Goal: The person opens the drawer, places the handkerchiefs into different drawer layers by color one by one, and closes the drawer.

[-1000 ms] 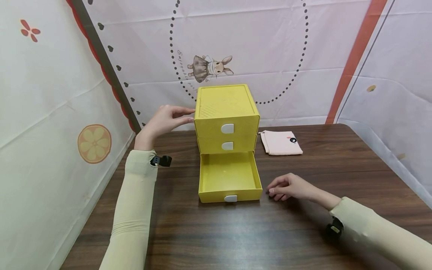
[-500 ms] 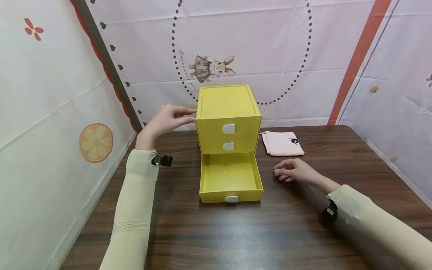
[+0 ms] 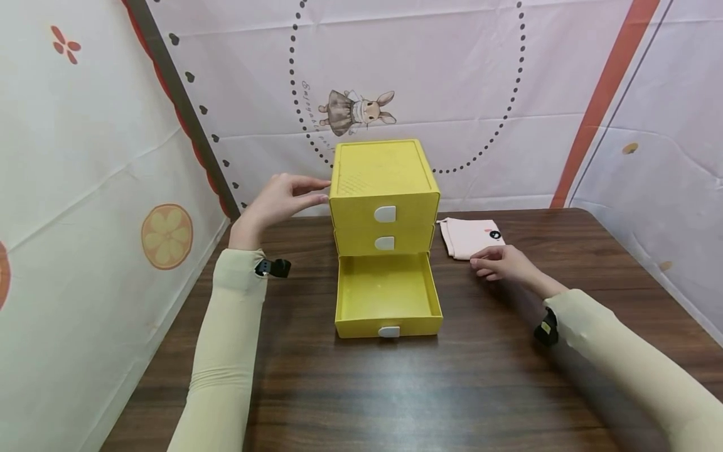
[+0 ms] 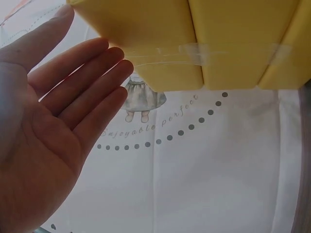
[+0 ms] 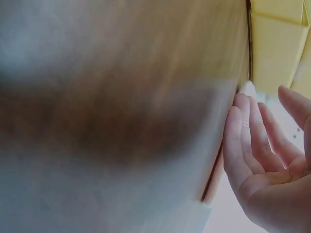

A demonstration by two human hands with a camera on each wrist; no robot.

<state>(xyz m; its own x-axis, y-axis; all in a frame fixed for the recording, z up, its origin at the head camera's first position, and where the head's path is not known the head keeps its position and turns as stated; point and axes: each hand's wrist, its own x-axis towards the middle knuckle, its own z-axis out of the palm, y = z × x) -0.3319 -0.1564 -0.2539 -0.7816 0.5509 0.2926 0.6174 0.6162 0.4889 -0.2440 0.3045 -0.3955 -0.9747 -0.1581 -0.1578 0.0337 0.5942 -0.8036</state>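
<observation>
A yellow drawer unit [image 3: 384,169] with three stacked drawers stands in the middle of the table. Its bottom drawer [image 3: 388,289] is pulled out, with nothing visible inside; the upper two are closed. My left hand [image 3: 280,199] touches the unit's left side near the top, fingers straight, as the left wrist view shows. A folded pink cloth [image 3: 467,237] with a small dark round mark lies on the table to the right of the unit. My right hand [image 3: 505,265] hovers at the cloth's front edge, fingers loosely bent with the thumb apart, holding nothing.
The dark wooden table [image 3: 361,395] extends in front of and around the unit. Patterned white fabric [image 3: 463,75] hangs behind it and along both sides. Clear tape [image 4: 194,53] runs across the unit's side.
My right hand has moved back from beside the open drawer's front corner to the pink cloth. The left hand keeps its place on the unit. The view has shifted slightly.
</observation>
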